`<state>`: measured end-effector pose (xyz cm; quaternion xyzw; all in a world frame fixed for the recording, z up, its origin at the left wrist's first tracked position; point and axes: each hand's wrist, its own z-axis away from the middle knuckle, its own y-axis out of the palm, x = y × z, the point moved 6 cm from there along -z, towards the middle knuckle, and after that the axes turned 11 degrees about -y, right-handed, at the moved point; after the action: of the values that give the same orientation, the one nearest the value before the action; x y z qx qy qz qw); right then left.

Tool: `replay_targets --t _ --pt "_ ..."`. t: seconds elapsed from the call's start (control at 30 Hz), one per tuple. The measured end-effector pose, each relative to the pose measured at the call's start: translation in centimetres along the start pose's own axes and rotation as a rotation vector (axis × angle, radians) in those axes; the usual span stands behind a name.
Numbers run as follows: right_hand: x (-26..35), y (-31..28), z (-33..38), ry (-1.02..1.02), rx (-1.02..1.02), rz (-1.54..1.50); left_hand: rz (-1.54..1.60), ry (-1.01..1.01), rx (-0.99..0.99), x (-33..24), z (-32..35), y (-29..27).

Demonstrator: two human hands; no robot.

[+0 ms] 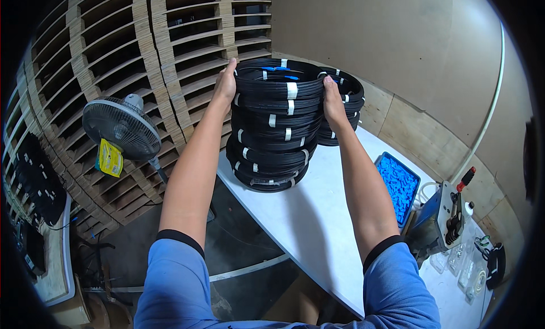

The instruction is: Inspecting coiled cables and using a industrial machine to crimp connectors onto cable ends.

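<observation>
A tall stack of black cable coils rises from the white table, each coil bound with short white ties. Around the upper part of this stack, my left hand grips the left side and my right hand the right side, thumbs up near the rim of the top coil. Most of my fingers are hidden behind the coils, so how many coils they hold cannot be told. Blue connector ends show inside the ring. A second stack of black coils stands behind to the right, partly covered by my right hand.
On the white table, a blue tray of small blue parts lies right of my forearm. Beyond it are a metal bench machine, a red-handled screwdriver and clear bags. A fan stands left, before stacked wooden pallets.
</observation>
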<state>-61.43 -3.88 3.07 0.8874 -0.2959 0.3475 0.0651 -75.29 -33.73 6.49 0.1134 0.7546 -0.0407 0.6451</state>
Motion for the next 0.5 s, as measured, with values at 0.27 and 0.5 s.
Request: replay_targets --t 0.27,0.5 --pt "0.4 -0.8 -0.9 0.05 0.038 -0.029 0.084 -0.005 -0.054 0.7 -0.6 -0.1" --pt "2.7 0.9 1.7 0.102 -0.016 0.107 0.056 0.138 0.04 1.2 -1.2 -1.5"
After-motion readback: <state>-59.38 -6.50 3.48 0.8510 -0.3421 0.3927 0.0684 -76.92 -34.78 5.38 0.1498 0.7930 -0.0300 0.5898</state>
